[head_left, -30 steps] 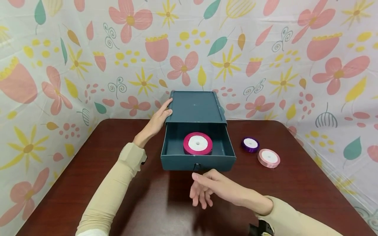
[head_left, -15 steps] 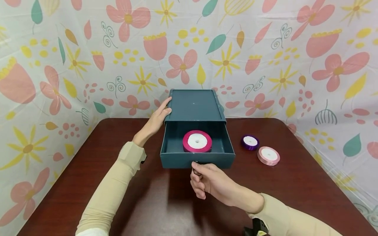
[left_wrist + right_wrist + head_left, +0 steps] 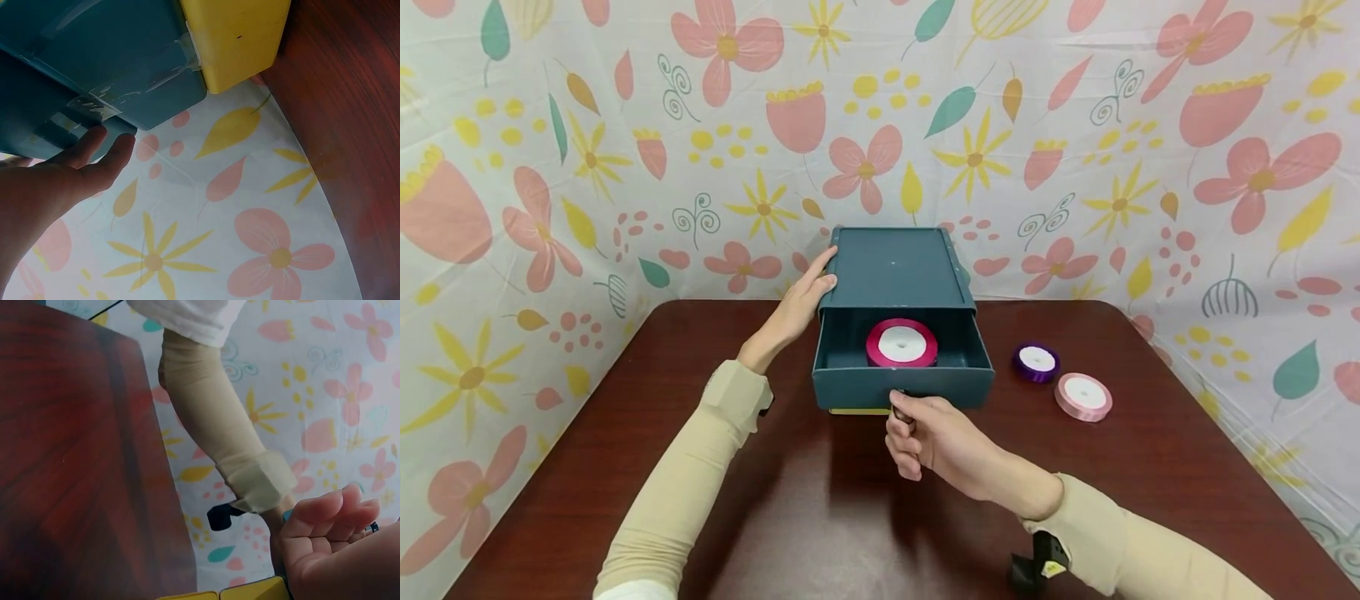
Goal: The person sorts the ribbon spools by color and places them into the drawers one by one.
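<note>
A dark teal drawer unit (image 3: 893, 267) stands toward the back of the table, its top drawer (image 3: 850, 388) pulled partway out. Inside the drawer lies a magenta ribbon roll (image 3: 901, 333) with a white core. My left hand (image 3: 796, 307) rests against the unit's left side, fingers extended; the left wrist view shows its fingertips (image 3: 119, 149) on the teal wall. With curled fingers and thumb, my right hand (image 3: 943, 437) pinches the small dark pull at the drawer's front, which the hand mostly hides. Below the teal part, a yellow section (image 3: 237, 44) shows.
To the right of the unit, a purple ribbon roll (image 3: 1037, 362) and a light pink ribbon roll (image 3: 1083, 396) lie on the dark red-brown table (image 3: 775, 517). A floral-patterned cloth (image 3: 880, 108) hangs behind and around the table.
My right hand has taken hold of the drawer pull, and the drawer has slid a little way back into the unit with the magenta roll. A yellow edge now shows beneath. The left hand stays put.
</note>
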Action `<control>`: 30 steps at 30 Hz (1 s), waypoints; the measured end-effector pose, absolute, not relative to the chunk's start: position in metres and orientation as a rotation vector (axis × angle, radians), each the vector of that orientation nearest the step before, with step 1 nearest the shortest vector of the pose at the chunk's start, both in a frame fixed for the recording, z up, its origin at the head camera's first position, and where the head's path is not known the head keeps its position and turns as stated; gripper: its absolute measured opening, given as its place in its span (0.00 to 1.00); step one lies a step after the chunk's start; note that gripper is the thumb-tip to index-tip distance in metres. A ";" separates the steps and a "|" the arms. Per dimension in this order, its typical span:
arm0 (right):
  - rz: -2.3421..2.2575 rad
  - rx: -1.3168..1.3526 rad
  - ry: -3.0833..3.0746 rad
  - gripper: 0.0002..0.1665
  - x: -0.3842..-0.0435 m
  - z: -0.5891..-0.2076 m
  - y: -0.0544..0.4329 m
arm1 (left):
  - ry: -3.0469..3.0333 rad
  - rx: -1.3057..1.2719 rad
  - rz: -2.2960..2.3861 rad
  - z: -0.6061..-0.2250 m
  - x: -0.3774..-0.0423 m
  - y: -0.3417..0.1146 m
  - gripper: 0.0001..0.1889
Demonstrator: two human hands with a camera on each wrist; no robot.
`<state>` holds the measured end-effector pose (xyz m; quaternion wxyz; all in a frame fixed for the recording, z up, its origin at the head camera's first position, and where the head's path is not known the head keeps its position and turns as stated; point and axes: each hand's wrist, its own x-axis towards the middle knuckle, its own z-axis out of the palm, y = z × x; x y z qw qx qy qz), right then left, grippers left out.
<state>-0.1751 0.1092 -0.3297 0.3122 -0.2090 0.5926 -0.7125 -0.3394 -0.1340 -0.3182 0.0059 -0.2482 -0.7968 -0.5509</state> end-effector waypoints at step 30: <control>-1.967 -0.433 1.626 0.27 -0.224 -0.331 0.101 | -2.540 -0.788 -1.730 -0.303 -0.326 -0.132 0.31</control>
